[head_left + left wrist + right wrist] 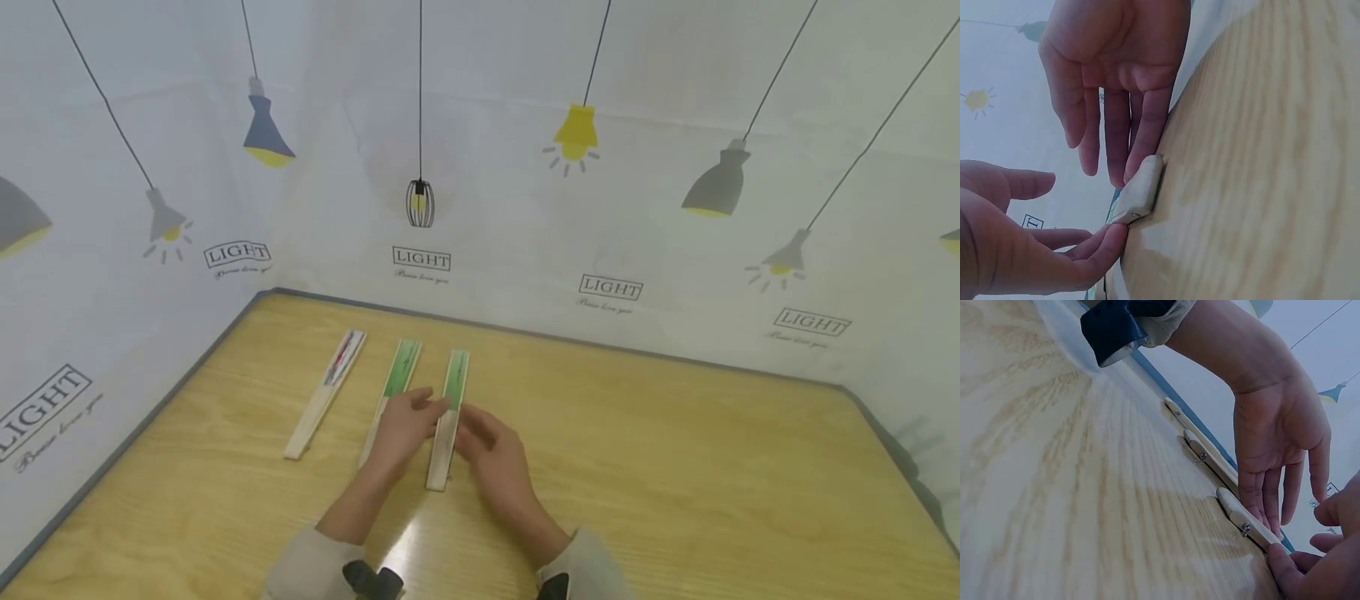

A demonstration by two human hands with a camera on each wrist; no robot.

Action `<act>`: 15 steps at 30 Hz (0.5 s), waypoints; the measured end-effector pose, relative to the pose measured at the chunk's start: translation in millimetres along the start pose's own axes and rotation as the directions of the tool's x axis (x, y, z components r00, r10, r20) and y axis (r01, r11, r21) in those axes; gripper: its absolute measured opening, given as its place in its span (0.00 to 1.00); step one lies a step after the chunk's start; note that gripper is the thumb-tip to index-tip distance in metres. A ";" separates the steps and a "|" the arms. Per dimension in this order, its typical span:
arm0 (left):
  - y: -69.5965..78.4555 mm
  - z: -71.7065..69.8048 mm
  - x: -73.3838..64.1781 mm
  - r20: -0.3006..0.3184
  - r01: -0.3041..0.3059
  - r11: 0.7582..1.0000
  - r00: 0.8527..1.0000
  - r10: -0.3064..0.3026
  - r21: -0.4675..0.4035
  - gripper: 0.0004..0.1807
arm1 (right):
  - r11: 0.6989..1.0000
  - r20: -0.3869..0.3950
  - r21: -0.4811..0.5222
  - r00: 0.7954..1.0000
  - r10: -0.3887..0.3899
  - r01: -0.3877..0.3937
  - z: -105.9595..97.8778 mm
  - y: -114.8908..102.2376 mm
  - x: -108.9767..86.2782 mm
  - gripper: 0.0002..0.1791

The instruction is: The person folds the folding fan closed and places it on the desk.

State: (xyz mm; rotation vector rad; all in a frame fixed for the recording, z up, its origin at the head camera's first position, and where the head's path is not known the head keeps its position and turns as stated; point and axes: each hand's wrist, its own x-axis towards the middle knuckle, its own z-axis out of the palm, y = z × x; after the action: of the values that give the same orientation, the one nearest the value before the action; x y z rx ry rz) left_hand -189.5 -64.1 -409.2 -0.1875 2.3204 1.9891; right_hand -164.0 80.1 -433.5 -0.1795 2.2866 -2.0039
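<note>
A folded fan (441, 454) with pale wooden guards and a green end lies lengthwise on the table between the hands. My left hand (401, 429) reaches over from its left side, fingers fairly straight, the tips at the fan's edge. On the other side, my right hand (502, 467) has its fingertips against the edge, palm turned toward the fan. The left wrist view shows the fan's rounded end (1140, 190) on the table, with left fingertips touching it. Partly under the left forearm lies a second green folded fan (402, 367).
Farther left lies another folded fan (322, 400) with a white, red and dark patterned end. The wooden table (675, 467) meets white sheet walls (495, 200) printed with hanging lamps at its back and sides.
</note>
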 end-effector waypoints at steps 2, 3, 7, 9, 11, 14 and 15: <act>0.9 0.7 1.8 0.004 -0.020 0.999 1.000 0.020 0.047 0.30 | 1.000 0.000 0.013 1.000 -0.013 0.013 -1.6 0.4 0.3 0.21; 2.0 0.4 2.7 0.005 -0.031 0.996 1.000 0.031 0.080 0.30 | 1.000 0.001 0.020 1.000 -0.023 0.023 -2.9 0.2 0.6 0.21; 10.2 -9.4 2.4 0.014 -0.122 0.966 0.992 0.122 0.226 0.28 | 0.996 0.040 0.062 0.997 -0.059 0.057 -13.3 -5.8 1.2 0.22; 15.5 -19.3 -1.1 0.044 -0.181 0.947 0.984 0.175 0.265 0.26 | 0.994 0.069 0.073 0.994 -0.084 0.079 -24.9 -13.7 0.8 0.24; 20.9 -30.8 -4.6 0.088 -0.268 0.922 0.963 0.254 0.279 0.25 | 0.993 0.091 0.022 0.989 -0.119 0.117 -42.6 -24.8 0.0 0.25; 28.5 -48.4 -8.5 0.150 -0.402 0.855 0.916 0.373 0.328 0.26 | 0.967 0.096 -0.163 0.979 -0.179 0.193 -78.6 -41.0 -3.8 0.26; 30.7 -54.0 -9.5 0.167 -0.439 0.818 0.898 0.407 0.372 0.27 | 0.942 0.098 -0.250 0.974 -0.205 0.224 -91.7 -45.1 -6.3 0.26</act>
State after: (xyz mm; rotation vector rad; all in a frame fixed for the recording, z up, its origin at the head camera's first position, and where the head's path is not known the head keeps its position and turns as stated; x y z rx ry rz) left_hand -183.5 -112.5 -369.5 0.4714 2.8364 1.5542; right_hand -170.3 165.0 -376.7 -0.5336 2.5740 -1.7405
